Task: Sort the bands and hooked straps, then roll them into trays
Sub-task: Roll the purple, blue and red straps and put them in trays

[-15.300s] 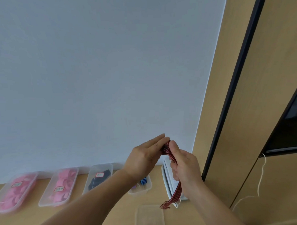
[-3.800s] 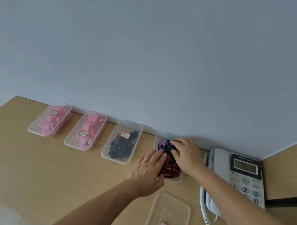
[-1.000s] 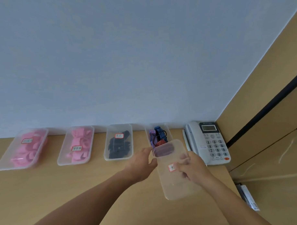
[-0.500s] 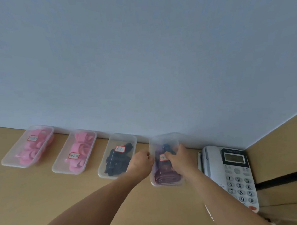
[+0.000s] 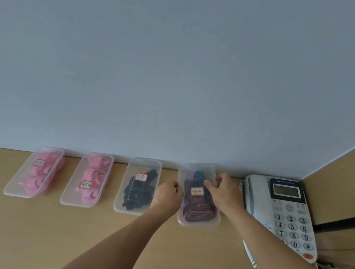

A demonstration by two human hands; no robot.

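Four clear plastic trays with labelled lids stand in a row along the wall. The rightmost tray holds rolled red, purple and blue striped bands under its clear lid. My left hand grips the lid's left edge, fingers curled. My right hand grips its right edge, thumb lying on top of the lid near the red-framed label. Left of it stands a tray of black straps.
Two trays of pink rolled bands stand further left on the wooden desk. A white desk telephone sits close to the right of the held tray. A wooden side panel rises at the far right.
The lid, carried over the desk a second ago, now sits on the rightmost tray with both hands at its edges. The view has tilted slightly.
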